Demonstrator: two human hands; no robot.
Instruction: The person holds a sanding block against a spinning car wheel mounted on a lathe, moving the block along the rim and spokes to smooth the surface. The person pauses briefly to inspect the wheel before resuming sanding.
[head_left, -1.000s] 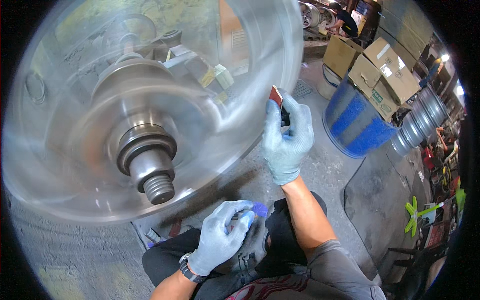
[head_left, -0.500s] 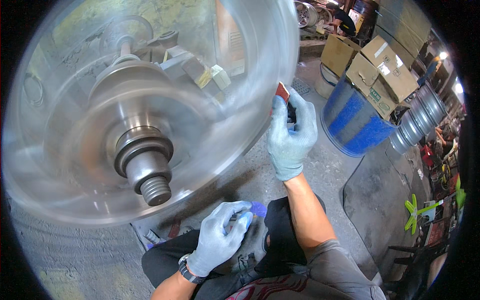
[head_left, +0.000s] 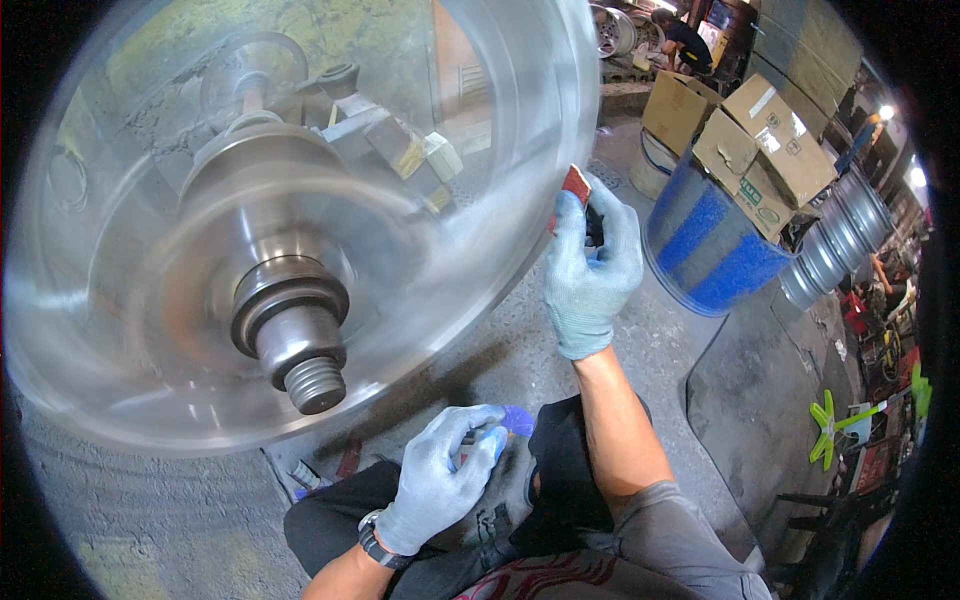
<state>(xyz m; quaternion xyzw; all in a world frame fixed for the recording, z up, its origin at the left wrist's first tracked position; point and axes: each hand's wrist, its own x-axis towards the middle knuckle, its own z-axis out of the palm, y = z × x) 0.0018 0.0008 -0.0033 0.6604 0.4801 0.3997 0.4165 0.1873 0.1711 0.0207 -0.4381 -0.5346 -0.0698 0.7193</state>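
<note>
A large metal wheel rim (head_left: 520,235), blurred by spinning, fills the upper left. It sits on a spindle whose threaded end (head_left: 315,385) points towards me. My right hand (head_left: 595,275), in a grey-blue knitted glove, pinches a folded piece of red-brown sandpaper (head_left: 576,184) beside the wheel's right edge; whether the sandpaper touches the metal I cannot tell. Low over my lap, my gloved left hand (head_left: 445,480) has its fingers curled in. A flat purple piece (head_left: 517,420) shows just past its fingertips, and what the fingers enclose is hidden.
Cardboard boxes (head_left: 765,150) lie on a blue-striped drum (head_left: 705,240) at the right. Silver wheel rims (head_left: 840,235) stand behind it. A dark mat (head_left: 750,400) covers floor on the right, near a bright green star-shaped base (head_left: 825,430). Another person (head_left: 685,42) works far back.
My right hand has shifted slightly right, with the sandpaper in it. The left hand stays almost where it was, and the wheel remains blurred.
</note>
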